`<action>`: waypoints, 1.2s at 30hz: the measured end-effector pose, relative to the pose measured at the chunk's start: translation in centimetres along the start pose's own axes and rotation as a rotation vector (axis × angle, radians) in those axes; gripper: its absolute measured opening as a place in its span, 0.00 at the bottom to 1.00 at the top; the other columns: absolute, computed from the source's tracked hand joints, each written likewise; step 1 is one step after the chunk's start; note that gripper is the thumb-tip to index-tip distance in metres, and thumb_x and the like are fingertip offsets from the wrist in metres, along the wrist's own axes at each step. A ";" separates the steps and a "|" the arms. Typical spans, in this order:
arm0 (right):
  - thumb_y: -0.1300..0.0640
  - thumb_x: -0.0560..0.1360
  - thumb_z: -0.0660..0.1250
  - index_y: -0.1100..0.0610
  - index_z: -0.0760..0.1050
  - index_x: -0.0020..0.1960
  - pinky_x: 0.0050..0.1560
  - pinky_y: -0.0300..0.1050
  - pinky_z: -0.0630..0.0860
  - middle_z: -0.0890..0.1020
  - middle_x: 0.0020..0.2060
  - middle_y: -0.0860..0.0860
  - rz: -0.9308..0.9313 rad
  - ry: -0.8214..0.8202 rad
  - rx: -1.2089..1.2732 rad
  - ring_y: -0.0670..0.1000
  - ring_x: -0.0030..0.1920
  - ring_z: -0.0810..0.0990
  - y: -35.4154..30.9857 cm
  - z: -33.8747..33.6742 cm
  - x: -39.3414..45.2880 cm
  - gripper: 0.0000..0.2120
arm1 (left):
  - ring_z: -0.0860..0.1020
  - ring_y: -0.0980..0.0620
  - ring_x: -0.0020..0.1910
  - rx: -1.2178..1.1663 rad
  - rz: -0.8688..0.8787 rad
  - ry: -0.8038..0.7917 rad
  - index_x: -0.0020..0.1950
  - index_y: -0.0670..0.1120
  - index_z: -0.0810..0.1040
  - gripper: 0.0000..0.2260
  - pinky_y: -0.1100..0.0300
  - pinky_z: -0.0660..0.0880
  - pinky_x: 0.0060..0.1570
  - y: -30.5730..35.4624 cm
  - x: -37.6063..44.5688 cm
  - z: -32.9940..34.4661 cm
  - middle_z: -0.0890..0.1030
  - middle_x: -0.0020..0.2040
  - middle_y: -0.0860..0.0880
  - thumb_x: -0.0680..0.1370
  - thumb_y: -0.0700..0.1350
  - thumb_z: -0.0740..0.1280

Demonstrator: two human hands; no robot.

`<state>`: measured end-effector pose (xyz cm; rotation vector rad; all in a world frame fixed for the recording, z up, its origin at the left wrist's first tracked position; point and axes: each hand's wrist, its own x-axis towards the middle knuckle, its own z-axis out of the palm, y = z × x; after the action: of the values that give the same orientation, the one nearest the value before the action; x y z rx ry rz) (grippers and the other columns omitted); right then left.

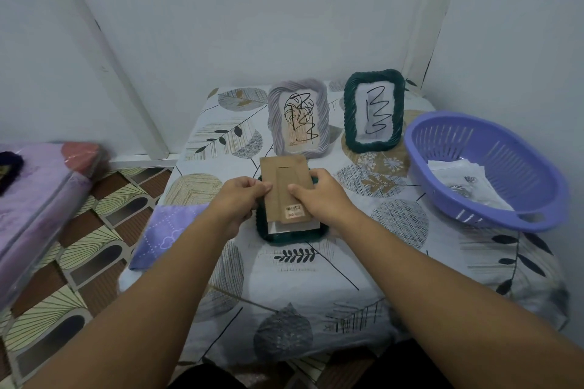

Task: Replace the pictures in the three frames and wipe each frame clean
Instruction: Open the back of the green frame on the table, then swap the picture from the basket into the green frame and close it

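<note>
Seen from above, at a table draped in a leaf-print cloth (316, 281): both hands at work on a dark green frame (284, 235) lying face down near the middle. Left hand (240, 199) pinching the left edge of the brown cardboard backing (286, 181), fingers closed on it; right hand (319, 196) gripping the right edge, thumb pressed on top. Backing tilted slightly off the frame, a barcode sticker (294, 211) near its lower end, a strip of white sheet (281, 227) visible beneath. Standing upright behind: a lilac frame (320, 123) and, to its right, a second green frame (349, 117), each showing a scribbled picture. At far right, a purple slotted basket (442, 151) holding a loose stack of white printed sheets (458, 177). Left of the hands, a purple patterned cloth (164, 230) lying flat at the table's edge.
</note>
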<state>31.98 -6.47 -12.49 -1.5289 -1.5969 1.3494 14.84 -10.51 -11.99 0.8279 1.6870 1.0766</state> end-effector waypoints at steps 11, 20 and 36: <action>0.61 0.81 0.64 0.45 0.67 0.61 0.54 0.57 0.82 0.80 0.54 0.48 0.088 0.071 0.236 0.54 0.54 0.82 1.0 -2.7 0.8 0.14 | 0.79 0.44 0.48 0.560 0.141 0.304 0.56 0.45 0.75 0.08 0.53 0.75 0.46 -1.5 1.3 0.3 0.80 0.49 0.46 0.80 0.47 0.69; 0.63 0.78 0.62 0.47 0.70 0.60 0.52 0.54 0.82 0.82 0.53 0.49 0.123 0.195 0.018 0.53 0.50 0.82 3.1 -6.0 1.0 0.15 | 0.77 0.46 0.45 0.619 0.118 0.308 0.46 0.42 0.82 0.04 0.59 0.68 0.42 -3.0 2.2 0.3 0.79 0.39 0.50 0.77 0.43 0.72; 0.48 0.80 0.64 0.55 0.68 0.71 0.70 0.58 0.64 0.63 0.70 0.61 0.232 0.261 -0.550 0.64 0.70 0.64 4.7 -7.6 1.3 0.22 | 0.76 0.48 0.38 0.474 0.076 0.295 0.40 0.45 0.80 0.06 0.57 0.72 0.40 -3.4 2.7 0.0 0.79 0.35 0.49 0.75 0.41 0.74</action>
<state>40.37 -3.79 -14.36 -2.1684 -1.7431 0.7955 13.73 -9.47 -16.06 1.0749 2.2250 0.8904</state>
